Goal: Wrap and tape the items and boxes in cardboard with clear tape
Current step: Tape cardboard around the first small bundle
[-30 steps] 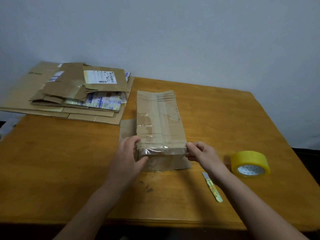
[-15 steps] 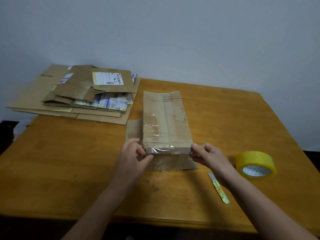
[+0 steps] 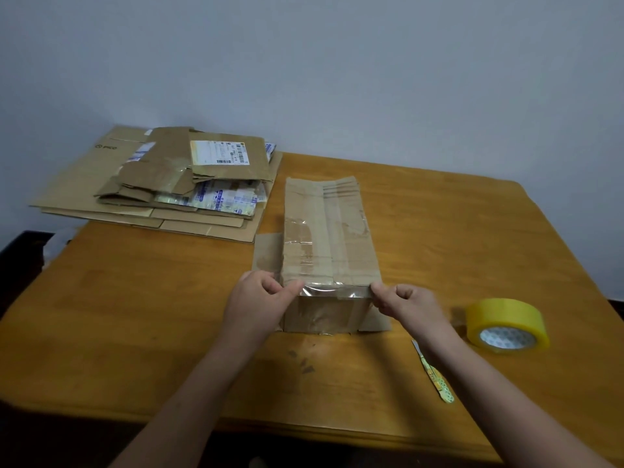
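Parcel [image 3: 327, 238] of cardboard sits between left hand [image 3: 260, 298] and right hand [image 3: 412, 305], both pinching its near top corners

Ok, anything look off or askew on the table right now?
The wrapped package has loose cardboard flaps poking out at its left side and near-right corner. The flattened cardboard stack overhangs the table's far-left edge.

Both hands at the near top edge of the parcel [image 3: 329, 238], mid-table [image 3: 135, 315].
Left hand [image 3: 260, 298] pinches the near-left corner, right hand [image 3: 408, 304] the near-right. Shiny tape strip [image 3: 337, 292] runs along the edge between them. Tape roll [image 3: 506, 324] near right edge; cutter [image 3: 434, 374] beside right forearm. Flattened cardboard stack [image 3: 162, 184] overhangs far-left corner.
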